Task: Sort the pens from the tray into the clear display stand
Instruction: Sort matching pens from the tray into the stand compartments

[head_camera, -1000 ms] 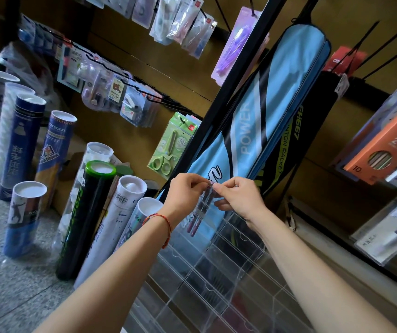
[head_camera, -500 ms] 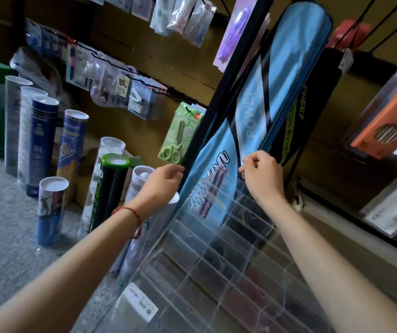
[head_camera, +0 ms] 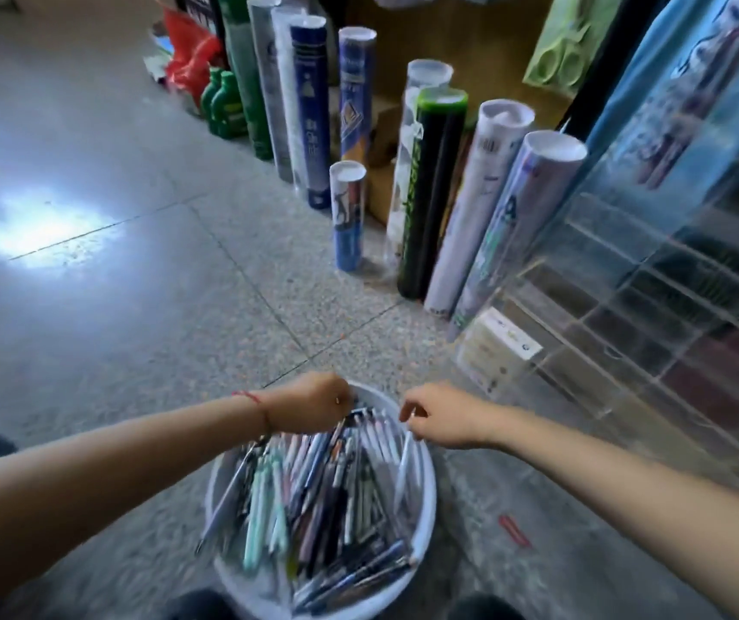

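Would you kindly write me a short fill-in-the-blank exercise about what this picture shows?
1. The pens lie heaped in a round ____ tray on the floor.
2. A ____ string bracelet circles the wrist of the left hand.
3. The clear display stand stands to the ____ of the tray.
4. The shuttlecock tube with the green cap has a ____ body.

Missing words: white; red; right; black.

tray (head_camera: 426, 503): white, round, on floor (head_camera: 135, 306), packed with pens (head_camera: 323, 494)
left hand (head_camera: 314, 402): at far rim, fingers curled down into pens, grip hidden
right hand (head_camera: 441, 416): pinches white pen (head_camera: 405, 463) over tray
stand (head_camera: 627, 315): clear, right of tray
tubes (head_camera: 430, 190): upright, beside stand
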{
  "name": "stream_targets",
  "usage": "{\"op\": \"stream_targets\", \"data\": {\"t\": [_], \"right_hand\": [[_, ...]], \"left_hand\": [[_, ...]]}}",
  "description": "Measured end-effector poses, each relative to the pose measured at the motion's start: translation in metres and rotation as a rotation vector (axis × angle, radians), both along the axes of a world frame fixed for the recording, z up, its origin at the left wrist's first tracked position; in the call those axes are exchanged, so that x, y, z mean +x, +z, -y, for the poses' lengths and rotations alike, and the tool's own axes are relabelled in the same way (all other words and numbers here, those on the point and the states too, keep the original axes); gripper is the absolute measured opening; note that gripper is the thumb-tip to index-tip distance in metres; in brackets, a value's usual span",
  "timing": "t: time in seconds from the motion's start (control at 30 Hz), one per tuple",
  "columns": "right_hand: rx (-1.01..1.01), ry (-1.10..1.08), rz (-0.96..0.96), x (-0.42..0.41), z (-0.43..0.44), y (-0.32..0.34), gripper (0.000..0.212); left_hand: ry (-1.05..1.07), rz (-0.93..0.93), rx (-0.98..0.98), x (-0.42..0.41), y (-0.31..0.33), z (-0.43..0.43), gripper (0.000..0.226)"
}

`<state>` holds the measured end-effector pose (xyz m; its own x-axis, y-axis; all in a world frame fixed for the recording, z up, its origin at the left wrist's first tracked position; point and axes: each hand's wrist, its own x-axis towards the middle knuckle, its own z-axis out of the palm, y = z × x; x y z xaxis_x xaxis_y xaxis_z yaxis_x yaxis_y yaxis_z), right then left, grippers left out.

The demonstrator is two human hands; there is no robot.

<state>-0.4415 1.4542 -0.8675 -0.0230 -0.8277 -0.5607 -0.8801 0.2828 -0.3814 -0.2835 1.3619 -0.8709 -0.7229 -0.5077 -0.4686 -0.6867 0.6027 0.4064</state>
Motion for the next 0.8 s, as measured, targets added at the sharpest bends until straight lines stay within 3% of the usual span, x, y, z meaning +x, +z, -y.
{"op": "stream_targets", "data": {"t": [0.13, 0.37, 0.57, 0.67, 0.8], "right_hand": [[0.173, 0.019, 0.038, -0.002, 0.003, -0.049, 0.029], [0.174, 0.172, 0.08, 0.046, -0.039, -0.13, 0.025], [0.149, 0.271, 0.035, 0.051, -0.062, -0.146, 0.02], [0.156, 0.35, -0.011, 0.05, -0.065, -0.143, 0.021], [0.085, 0.619, -0.233, 0.054, -0.077, -0.147, 0.032]], "left_hand": [[-0.044, 0.137, 0.058, 0.041, -0.049, -0.026, 0.02], [-0.064, 0.241, 0.241, 0.056, -0.103, -0.103, 0.025], [-0.047, 0.263, 0.294, 0.066, -0.12, -0.133, 0.032], [-0.064, 0.295, 0.311, 0.075, -0.122, -0.136, 0.04], [-0.067, 0.339, 0.314, 0.079, -0.131, -0.137, 0.052]]}}
